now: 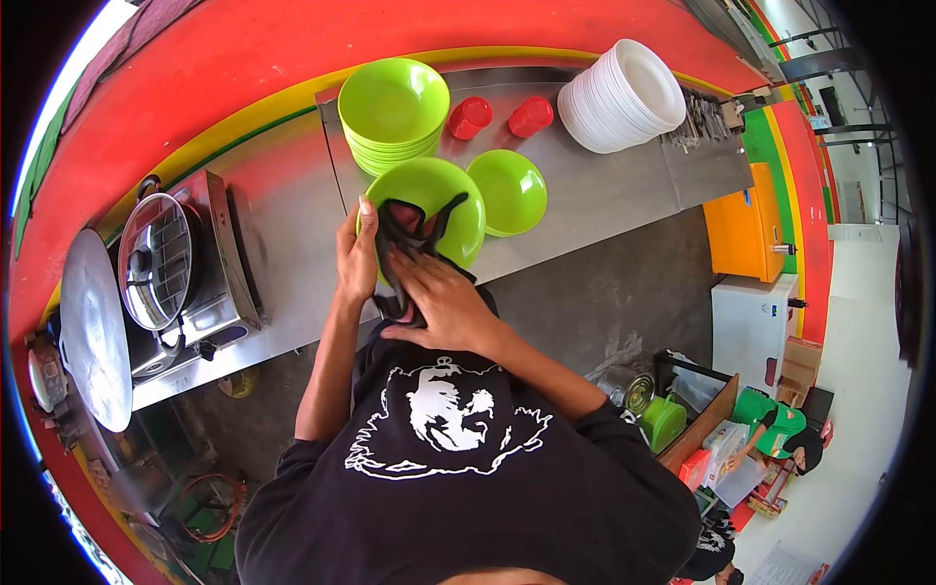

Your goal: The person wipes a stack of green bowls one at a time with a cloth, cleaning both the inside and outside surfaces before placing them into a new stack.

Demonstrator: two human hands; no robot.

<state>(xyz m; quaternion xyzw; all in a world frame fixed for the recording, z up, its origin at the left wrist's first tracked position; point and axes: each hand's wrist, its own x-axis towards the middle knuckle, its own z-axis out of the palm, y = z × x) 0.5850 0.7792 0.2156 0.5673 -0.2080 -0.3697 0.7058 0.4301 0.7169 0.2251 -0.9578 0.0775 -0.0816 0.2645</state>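
My left hand (359, 252) grips the rim of a lime-green bowl (458, 200), thumb on the near edge, and holds it tilted in front of my chest. In my right hand (439, 297) is a dark cloth (402, 232), pressed against the bowl's inside. Part of the cloth hangs below the bowl, and its far end lies across the bowl's hollow. Just behind stands a tall stack of green bowls (395, 102). Another green bowl (509, 190), apparently on one or more others, rests on the steel counter to the right.
On the steel counter (283, 205) stand two red cups (470, 118), a stack of white plates (624, 96) and a bunch of cutlery (704, 119). Left are a stove with a glass-lidded pan (156, 261) and a round metal lid (95, 327). A person in green (775, 424) is at far right.
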